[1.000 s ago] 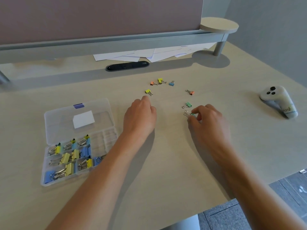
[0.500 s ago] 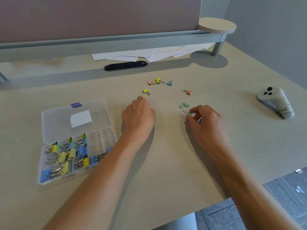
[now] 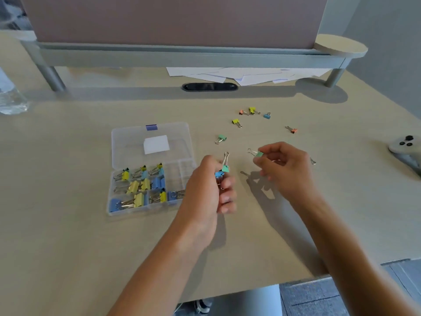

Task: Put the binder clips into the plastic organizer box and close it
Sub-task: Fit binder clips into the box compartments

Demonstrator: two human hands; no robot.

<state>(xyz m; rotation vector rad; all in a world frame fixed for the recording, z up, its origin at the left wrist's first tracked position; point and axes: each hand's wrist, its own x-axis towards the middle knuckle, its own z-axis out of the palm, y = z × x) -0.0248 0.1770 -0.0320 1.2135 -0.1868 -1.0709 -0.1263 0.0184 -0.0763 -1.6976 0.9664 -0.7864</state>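
The clear plastic organizer box (image 3: pixel 127 212) lies open on the desk at left, its lid (image 3: pixel 173 131) folded back; several yellow and blue binder clips fill its compartments. My left hand (image 3: pixel 209 190) is raised beside the box's right edge and grips a blue and a green clip (image 3: pixel 223 171). My right hand (image 3: pixel 287 169) pinches a green clip (image 3: pixel 258 153) just above the desk. Loose clips lie beyond: a green one (image 3: pixel 221 138), a yellow one (image 3: pixel 236 122), an orange, a yellow and a blue one in a row (image 3: pixel 251 111), and an orange one (image 3: pixel 292 130).
A white controller (image 3: pixel 405 149) lies at the right edge. Papers (image 3: pixel 239 75) and a black cable slot (image 3: pixel 209 87) sit under the grey shelf (image 3: pixel 182 57) at the back. A clear bottle (image 3: pixel 10 96) stands far left. The desk's front edge runs near my forearms.
Both hands lifted off the desk with clips in them. My left hand now holds a blue and a green clip; my right hand raised its green clip. The view shifted left.
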